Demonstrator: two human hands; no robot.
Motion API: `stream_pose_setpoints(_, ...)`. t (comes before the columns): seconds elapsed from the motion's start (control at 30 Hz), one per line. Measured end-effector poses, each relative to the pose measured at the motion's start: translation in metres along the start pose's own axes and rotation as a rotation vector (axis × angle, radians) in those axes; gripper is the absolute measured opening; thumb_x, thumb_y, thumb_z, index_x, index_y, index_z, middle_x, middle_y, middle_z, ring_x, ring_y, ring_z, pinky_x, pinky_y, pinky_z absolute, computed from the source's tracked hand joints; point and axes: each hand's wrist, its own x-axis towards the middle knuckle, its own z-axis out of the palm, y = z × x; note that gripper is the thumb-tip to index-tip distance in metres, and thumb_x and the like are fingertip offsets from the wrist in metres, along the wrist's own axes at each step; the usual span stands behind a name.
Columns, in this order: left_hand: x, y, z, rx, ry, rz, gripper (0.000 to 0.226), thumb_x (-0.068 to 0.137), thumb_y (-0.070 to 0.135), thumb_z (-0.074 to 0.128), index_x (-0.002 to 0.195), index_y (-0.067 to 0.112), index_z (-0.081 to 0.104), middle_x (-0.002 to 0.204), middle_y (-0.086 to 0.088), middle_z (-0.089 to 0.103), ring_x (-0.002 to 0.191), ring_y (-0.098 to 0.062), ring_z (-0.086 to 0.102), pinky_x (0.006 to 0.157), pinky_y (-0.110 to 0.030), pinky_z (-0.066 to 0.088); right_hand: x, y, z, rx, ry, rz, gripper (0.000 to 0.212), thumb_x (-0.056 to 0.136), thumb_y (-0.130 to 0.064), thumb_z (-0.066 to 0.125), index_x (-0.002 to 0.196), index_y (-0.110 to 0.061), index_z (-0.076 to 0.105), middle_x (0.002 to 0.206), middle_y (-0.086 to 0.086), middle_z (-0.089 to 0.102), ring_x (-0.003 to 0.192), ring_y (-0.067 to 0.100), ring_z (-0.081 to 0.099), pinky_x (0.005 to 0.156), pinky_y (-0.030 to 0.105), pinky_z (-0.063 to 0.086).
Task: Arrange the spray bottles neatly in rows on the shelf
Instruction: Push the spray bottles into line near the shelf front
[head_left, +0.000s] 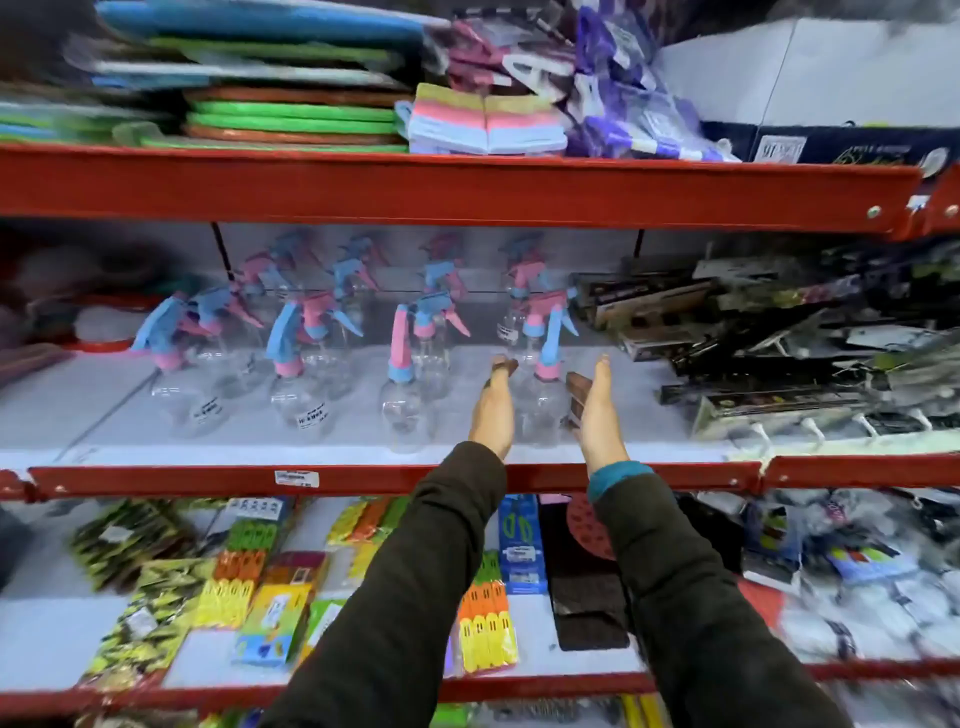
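Several clear spray bottles with pink and blue trigger heads stand in rows on the white middle shelf (363, 452). The front right bottle (540, 395) stands between my two hands. My left hand (493, 410) lies flat against its left side and my right hand (595, 415) against its right side, fingers stretched forward. I cannot tell whether the palms press the bottle. Other front-row bottles stand to the left: one (402, 400), another (296, 389) and a third (179, 384) that leans. More bottles stand behind them, blurred.
Dark packaged goods (779, 353) are piled on the same shelf just right of my hands. A red shelf edge (363, 478) runs in front. Above are stacked mats (291, 119) and cloths (483, 124); below lie colourful clip packs (488, 618).
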Motion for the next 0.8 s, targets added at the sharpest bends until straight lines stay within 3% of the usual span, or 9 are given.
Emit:
stream_pose_setpoints(0.07,0.004,0.003,0.006,-0.024,-0.038,-0.071,0.076,0.086,0.072,0.024,0.141,0.024,0.047,0.152,-0.001,0.041,0.141,-0.020,0.035,0.117,-0.036,0.024,0.004,-0.004,0.002,0.013,0.018,0.033,0.082,0.092,-0.078,0.022,0.131,-0.018,0.061,0.133,0.001,0.063,0.131,0.025,0.057,0.122,0.049,0.038)
stream_pose_setpoints(0.17,-0.001,0.009,0.010,-0.005,-0.082,-0.105,0.078,0.087,0.071,0.023,0.142,0.020,0.046,0.150,-0.004,0.044,0.139,-0.021,0.039,0.118,-0.036,0.025,0.005,-0.001,0.000,-0.012,0.033,0.010,0.087,0.069,-0.091,0.024,0.111,-0.027,0.067,0.135,0.006,0.069,0.127,0.027,0.062,0.119,0.051,0.042)
stream_pose_setpoints(0.27,-0.011,0.015,0.007,-0.025,-0.139,-0.118,0.064,0.099,0.054,0.019,0.149,0.015,0.034,0.155,-0.002,0.035,0.144,-0.019,0.030,0.115,-0.031,0.021,-0.002,0.002,-0.004,-0.056,0.014,-0.008,0.090,0.069,-0.090,0.024,0.116,-0.027,0.068,0.136,0.007,0.069,0.128,0.028,0.062,0.119,0.052,0.042)
stream_pose_setpoints(0.4,-0.024,0.012,0.004,-0.031,-0.180,-0.115,0.065,0.100,0.052,0.020,0.151,0.013,0.026,0.160,-0.002,0.025,0.148,-0.018,0.022,0.118,-0.033,0.018,-0.013,0.003,-0.010,-0.137,0.009,-0.038,0.104,0.070,-0.092,0.024,0.128,-0.019,0.070,0.139,0.008,0.069,0.130,0.027,0.061,0.119,0.052,0.042)
stream_pose_setpoints(0.53,-0.045,0.016,0.006,-0.003,-0.229,-0.097,0.063,0.101,0.050,0.016,0.152,0.014,0.023,0.161,-0.003,0.022,0.149,-0.018,0.019,0.119,-0.032,0.015,-0.027,0.005,-0.014,-0.183,-0.023,-0.088,0.090,0.083,-0.081,0.024,0.131,-0.020,0.069,0.140,0.008,0.068,0.131,0.025,0.060,0.119,0.049,0.042)
stream_pose_setpoints(0.67,-0.059,0.021,0.009,0.017,-0.272,-0.064,0.056,0.103,0.042,0.016,0.150,0.014,0.027,0.153,-0.005,0.036,0.145,-0.017,0.027,0.106,-0.023,0.022,-0.032,0.006,-0.015,-0.231,-0.027,-0.108,0.097,0.076,-0.086,0.024,0.138,-0.023,0.064,0.145,0.007,0.064,0.137,0.026,0.056,0.121,0.049,0.039)
stream_pose_setpoints(0.8,-0.061,0.018,0.007,0.037,-0.195,-0.021,0.057,0.102,0.048,0.020,0.151,0.020,0.025,0.151,0.005,0.034,0.146,-0.013,0.021,0.104,-0.023,0.017,-0.038,0.009,-0.021,-0.138,0.052,-0.175,0.072,0.100,-0.066,0.031,0.148,-0.016,0.053,0.156,0.007,0.054,0.146,0.024,0.048,0.124,0.041,0.034)
